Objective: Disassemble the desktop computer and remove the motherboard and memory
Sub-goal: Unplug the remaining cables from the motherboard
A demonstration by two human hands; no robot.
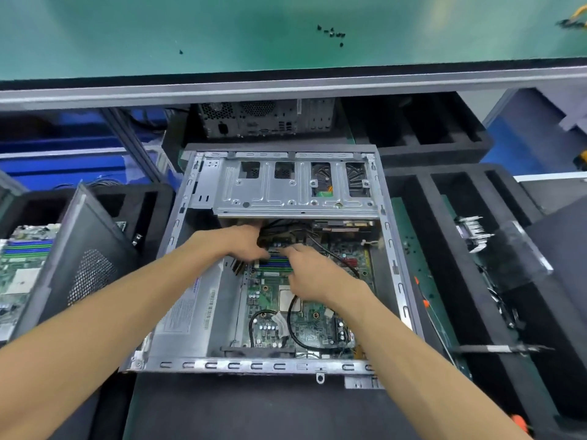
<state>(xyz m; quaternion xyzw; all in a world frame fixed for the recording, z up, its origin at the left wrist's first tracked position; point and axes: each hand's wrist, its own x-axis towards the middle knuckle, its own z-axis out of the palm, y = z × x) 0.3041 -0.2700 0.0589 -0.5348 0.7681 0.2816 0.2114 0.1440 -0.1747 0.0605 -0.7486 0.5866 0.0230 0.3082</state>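
The desktop case point(178, 236) lies open on its side with its side panel point(85, 258) off and leaning at the left, so the opening-up stage looks done. The motherboard point(298, 325) is seated in the bottom of the case, with black cables point(292, 328) looped across it, so by my reading it has not been freed yet. Both hands work at the memory slots point(275, 265), the blue and green strips just below the drive cage point(295, 188). The left hand point(236, 242) reaches in with its fingers curled toward the far end of the slots; whether it actually pinches a module or a latch cannot be told, since the fingertips are hidden among wires. The right hand point(313, 271) presses down at the near end of the slots with fingers bent, and its grip is likewise unclear. No memory stick is visibly out of this case. Loose screws point(332, 32) lie scattered on the green bench top point(127, 33) beyond, which suggests some fasteners are already out. Another motherboard point(22, 265) sits in a foam tray at far left. Remaining, as I judge it: release the memory, unplug the cables, then lift the board.
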